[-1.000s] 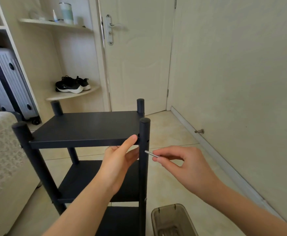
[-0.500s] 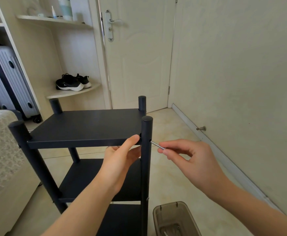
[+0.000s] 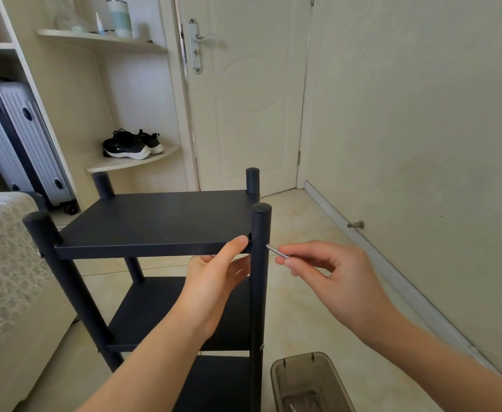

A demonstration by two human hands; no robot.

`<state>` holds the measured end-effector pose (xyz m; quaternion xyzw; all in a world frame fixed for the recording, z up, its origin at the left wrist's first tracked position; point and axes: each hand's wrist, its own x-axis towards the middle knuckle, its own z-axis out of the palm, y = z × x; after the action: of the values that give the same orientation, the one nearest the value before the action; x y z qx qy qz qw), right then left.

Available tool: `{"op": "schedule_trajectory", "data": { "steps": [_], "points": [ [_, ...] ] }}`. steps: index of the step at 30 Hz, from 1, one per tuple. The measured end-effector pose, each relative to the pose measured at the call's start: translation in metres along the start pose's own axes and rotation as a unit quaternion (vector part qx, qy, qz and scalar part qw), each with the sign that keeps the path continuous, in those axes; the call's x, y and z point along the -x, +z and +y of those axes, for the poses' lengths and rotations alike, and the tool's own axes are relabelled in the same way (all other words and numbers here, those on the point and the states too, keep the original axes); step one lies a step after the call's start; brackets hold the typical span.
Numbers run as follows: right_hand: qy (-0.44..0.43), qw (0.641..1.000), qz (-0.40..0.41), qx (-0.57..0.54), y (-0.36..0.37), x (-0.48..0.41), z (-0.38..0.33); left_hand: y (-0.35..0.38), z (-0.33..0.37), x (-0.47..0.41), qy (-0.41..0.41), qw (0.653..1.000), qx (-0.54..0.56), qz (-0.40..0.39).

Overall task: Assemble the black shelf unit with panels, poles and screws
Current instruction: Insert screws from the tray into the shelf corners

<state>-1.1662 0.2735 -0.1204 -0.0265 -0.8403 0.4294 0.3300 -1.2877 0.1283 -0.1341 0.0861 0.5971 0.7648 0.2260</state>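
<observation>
The tall black metal shelf unit stands on the pale tiled floor, with three panels hung between four round poles. It is narrow for its height, so a sideways push from the right could rock or twist it.

The left hand holds the flat black top panel at its near right corner, thumb on the top edge and fingers curled beneath. If that grip slackens, the panel may sag and its hole slip out of line with the hole in the front right black pole.

The right hand pinches a thin silver metal rod between thumb and fingers; I cannot tell whether it is a screw or a key. Its tip touches the pole's right side, level with the panel. Entered at a slant, it would likely bind or cross the thread. Held so lightly, it could also drop and roll away.

The cream wall is well apart from the right arm, leaving free room to turn the wrist. The beige patterned sofa sits just beside the left poles, so the unit cannot shift far that way. A smoky translucent plastic box lies on the floor near the foot of the front pole, below the right forearm, where a foot could catch it.
</observation>
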Motion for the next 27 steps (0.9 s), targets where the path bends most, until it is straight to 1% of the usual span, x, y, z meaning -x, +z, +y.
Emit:
{"op": "schedule_trajectory", "data": {
  "steps": [6, 9, 13, 17, 24, 27],
  "points": [
    [0.012, 1.000, -0.003, -0.003, 0.006, -0.007, -0.001, 0.000, -0.002, 0.000, 0.006, 1.000, 0.001, -0.006],
    [0.022, 1.000, -0.001, -0.017, 0.008, -0.009, -0.001, 0.000, -0.003, 0.001, 0.017, 1.000, -0.001, -0.020],
    [0.042, 0.998, 0.003, -0.036, 0.011, -0.013, -0.001, 0.000, -0.002, 0.001, 0.013, 1.000, 0.002, -0.017],
    [0.050, 0.998, 0.006, -0.037, 0.010, -0.016, 0.000, 0.001, -0.001, 0.003, 0.011, 1.000, 0.005, -0.020],
    [0.057, 0.998, -0.003, -0.026, 0.013, -0.016, 0.000, 0.001, -0.001, 0.001, 0.006, 1.000, 0.013, -0.003],
    [0.058, 0.998, -0.005, -0.021, 0.013, -0.018, 0.000, 0.001, -0.002, 0.000, 0.016, 1.000, 0.017, -0.015]
  ]
}}
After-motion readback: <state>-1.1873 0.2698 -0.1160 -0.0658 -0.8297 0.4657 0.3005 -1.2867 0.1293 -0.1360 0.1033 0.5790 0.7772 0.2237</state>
